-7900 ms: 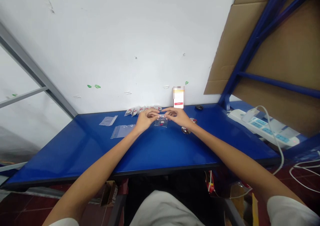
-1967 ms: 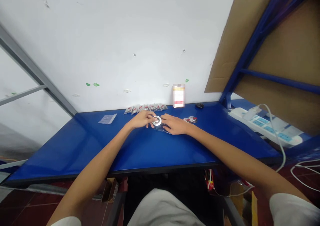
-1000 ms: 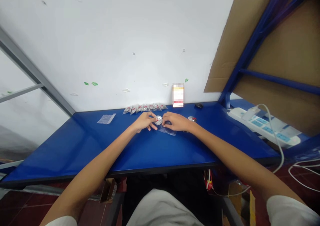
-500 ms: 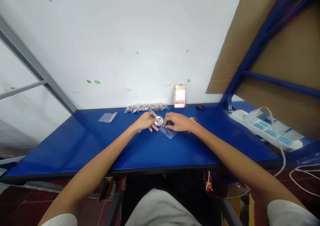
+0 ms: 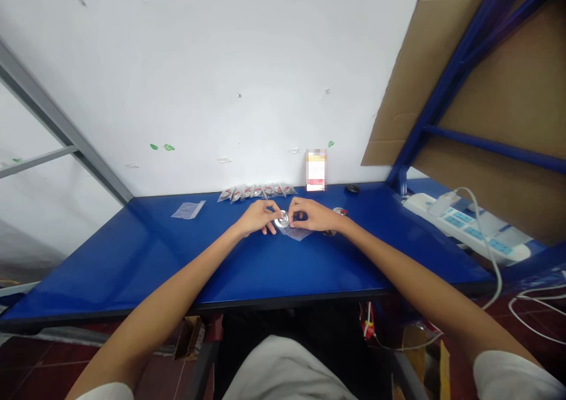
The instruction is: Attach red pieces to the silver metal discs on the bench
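While a round metal disc (image 5: 282, 219) is held by its left edge between thumb and fingers of the left hand (image 5: 259, 217), the remaining fingers of that hand are left loosely spread beneath it. By the right hand (image 5: 315, 215) the other side of the disc is met: its fingers are curled, with thumb and forefinger brought almost tip to tip at the rim, though whether film or metal is pinched there cannot be told. The relation that matters most is that of disc to clear bag (image 5: 299, 234): the bag is spread flat below and to the right of the disc, partly covered by the right thumb, so that it is placed nearer to the right hand. No long axis is offered by the disc, being round, and that of the bag cannot be judged with so much hidden. Further discs (image 5: 340, 211) are set beyond the right wrist, one of them partly masked by it. Behind the hands, a row of filled bags (image 5: 256, 191) is ranged along the back of the blue table (image 5: 132, 258), and a second flat bag (image 5: 188, 210) is laid well apart to the left.
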### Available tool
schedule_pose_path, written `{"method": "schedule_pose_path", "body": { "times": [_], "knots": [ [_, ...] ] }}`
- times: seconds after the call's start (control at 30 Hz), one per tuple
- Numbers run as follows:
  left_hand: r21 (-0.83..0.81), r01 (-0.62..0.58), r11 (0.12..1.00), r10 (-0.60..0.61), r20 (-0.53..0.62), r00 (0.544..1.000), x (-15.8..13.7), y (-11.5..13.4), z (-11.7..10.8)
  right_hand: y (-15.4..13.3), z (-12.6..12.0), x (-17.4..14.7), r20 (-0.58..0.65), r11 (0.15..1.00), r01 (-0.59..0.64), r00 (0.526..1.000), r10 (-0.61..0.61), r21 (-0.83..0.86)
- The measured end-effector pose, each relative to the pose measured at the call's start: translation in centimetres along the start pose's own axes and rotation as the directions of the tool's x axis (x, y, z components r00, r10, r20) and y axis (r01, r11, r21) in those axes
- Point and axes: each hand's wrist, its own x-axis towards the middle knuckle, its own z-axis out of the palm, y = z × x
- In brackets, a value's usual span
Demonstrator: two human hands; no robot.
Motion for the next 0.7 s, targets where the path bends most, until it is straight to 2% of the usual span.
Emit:
{"method": "schedule_pose_path", "body": {
  "times": [0.13, 0.23, 0.37, 0.47, 0.6, 0.7],
  "knots": [
    [0.097, -0.054, 0.994, 0.053, 0.015, 0.998, -0.2, 0.3, -0.3, -0.4, 0.0, -0.1, 0.017, 0.998, -0.020, 1.000, 0.019, 0.060],
    [0.195, -0.079, 0.978, 0.087, -0.034, 0.996, -0.2, 0.4, -0.5, -0.7, 0.1, -0.2, 0.017, 0.997, -0.041, 0.999, 0.039, 0.073],
    [0.201, -0.137, 0.970, 0.154, -0.070, 0.986, -0.2, 0.8, -0.8, -1.2, -0.2, -0.2, -0.005, 0.997, -0.055, 0.998, 0.055, 0.052],
    [0.143, -0.101, 0.985, 0.104, -0.015, 0.994, -0.7, 1.5, -0.9, -1.9, -0.4, -0.3, -0.025, 0.998, -0.056, 0.998, 0.056, 0.011],
    [0.035, 0.044, 0.998, -0.046, 0.072, 0.996, -1.6, 2.9, -0.9, -3.1, -0.6, -0.5, -0.071, 0.998, -0.010, 0.997, 0.006, -0.057],
    [-0.005, 0.074, 0.997, -0.073, 0.094, 0.993, -1.9, 3.5, -0.9, -3.8, -0.6, -0.5, -0.089, 0.996, 0.033, 0.995, -0.040, -0.084]
  ]
}}
